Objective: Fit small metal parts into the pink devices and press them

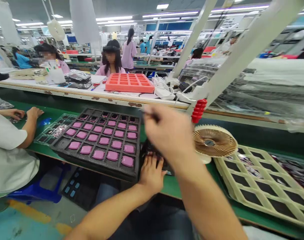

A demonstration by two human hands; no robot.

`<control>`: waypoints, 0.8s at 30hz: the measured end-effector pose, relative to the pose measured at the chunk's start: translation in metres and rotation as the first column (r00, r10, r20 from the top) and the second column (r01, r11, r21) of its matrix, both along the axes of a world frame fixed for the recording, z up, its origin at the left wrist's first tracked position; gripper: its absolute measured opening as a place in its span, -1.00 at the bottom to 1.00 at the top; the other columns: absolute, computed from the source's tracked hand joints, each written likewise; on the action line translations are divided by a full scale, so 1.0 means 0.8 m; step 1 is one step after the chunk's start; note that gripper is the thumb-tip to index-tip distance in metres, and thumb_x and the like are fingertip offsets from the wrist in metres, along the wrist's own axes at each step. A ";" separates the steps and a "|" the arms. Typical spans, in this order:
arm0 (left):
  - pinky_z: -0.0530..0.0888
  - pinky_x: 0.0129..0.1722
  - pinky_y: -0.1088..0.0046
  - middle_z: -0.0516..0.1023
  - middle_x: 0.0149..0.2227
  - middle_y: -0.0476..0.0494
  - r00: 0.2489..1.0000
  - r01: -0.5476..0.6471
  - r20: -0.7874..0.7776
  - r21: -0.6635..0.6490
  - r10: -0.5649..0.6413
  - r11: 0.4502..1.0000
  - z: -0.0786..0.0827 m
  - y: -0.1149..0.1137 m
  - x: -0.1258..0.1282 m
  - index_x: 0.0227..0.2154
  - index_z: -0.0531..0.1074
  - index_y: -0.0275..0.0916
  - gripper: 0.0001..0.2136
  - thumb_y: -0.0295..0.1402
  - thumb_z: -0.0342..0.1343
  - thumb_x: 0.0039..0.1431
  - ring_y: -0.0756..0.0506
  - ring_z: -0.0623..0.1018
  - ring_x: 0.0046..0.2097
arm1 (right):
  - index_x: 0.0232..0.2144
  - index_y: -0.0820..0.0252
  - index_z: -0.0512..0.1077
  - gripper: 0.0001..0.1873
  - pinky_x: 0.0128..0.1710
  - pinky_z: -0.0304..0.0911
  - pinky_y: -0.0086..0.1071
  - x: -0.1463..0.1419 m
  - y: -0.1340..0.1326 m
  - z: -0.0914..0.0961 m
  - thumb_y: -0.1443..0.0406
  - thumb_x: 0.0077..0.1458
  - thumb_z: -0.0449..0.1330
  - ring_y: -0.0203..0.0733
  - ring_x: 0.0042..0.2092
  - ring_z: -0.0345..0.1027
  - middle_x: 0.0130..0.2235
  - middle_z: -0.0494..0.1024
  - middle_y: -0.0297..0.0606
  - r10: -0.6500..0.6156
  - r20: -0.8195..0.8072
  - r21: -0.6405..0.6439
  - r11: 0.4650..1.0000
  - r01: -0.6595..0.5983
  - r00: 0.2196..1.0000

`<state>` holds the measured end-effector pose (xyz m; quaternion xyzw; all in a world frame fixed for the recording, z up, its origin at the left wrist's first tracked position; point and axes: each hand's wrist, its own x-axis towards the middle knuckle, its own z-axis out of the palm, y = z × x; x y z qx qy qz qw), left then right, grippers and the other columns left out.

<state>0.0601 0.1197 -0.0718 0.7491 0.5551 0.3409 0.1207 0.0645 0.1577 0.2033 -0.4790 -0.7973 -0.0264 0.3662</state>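
Observation:
My right hand (170, 133) is raised in front of me, blurred, with its fingers closed on a thin dark tool (150, 115) that sticks out to the left. My left hand (151, 173) rests at the near edge of the green bench (51, 115), fingers lying on a small dark object (152, 150) that is mostly hidden behind my right hand. Just left of both hands sits a black foam tray (96, 168) with rows of pink rounded parts (113, 144); its back row pockets look dark.
A small beige fan (214, 141) stands right of my hands, with a cream lattice tray (262, 183) beyond it. A red spring cord (199, 110) hangs on a white post. A co-worker's arm (29, 128) rests at left. A red grid tray (129, 82) sits on the far bench.

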 end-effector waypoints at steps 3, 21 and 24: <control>0.21 0.43 -0.27 0.30 0.39 -0.68 0.999 -0.018 -0.035 0.034 0.019 0.999 -0.002 0.000 -0.008 0.36 0.30 -0.42 -0.47 -0.29 0.09 0.42 -0.56 0.22 0.47 | 0.00 0.21 0.62 -0.63 -0.03 0.33 -0.01 0.075 0.029 0.052 0.12 0.34 0.18 0.12 -0.08 0.53 -0.12 0.67 -0.01 -0.294 -0.160 0.149 0.936 0.318 0.942; 0.60 0.12 0.19 0.69 0.01 -0.25 0.978 0.162 0.073 0.306 -0.193 0.938 0.133 -0.163 -0.106 0.09 0.49 -0.16 -0.57 -0.59 0.02 0.22 -0.18 0.65 0.05 | -0.04 0.05 0.61 -0.79 -0.05 0.46 -0.30 0.117 -0.044 -0.152 0.30 0.42 0.16 -0.09 0.00 0.64 0.10 0.67 -0.21 0.177 -0.360 0.345 0.938 -0.045 0.916; 0.48 0.26 0.18 0.64 0.08 -0.25 0.925 -0.333 -0.174 0.058 0.338 0.941 0.192 -0.096 -0.194 0.06 0.52 -0.15 -0.68 -0.49 -0.04 0.40 -0.21 0.58 0.17 | 0.06 0.10 0.60 -0.71 0.11 0.41 -0.12 0.129 -0.056 -0.153 0.24 0.44 0.12 0.02 0.10 0.56 0.10 0.65 -0.12 0.171 -0.534 0.249 0.968 -0.039 0.828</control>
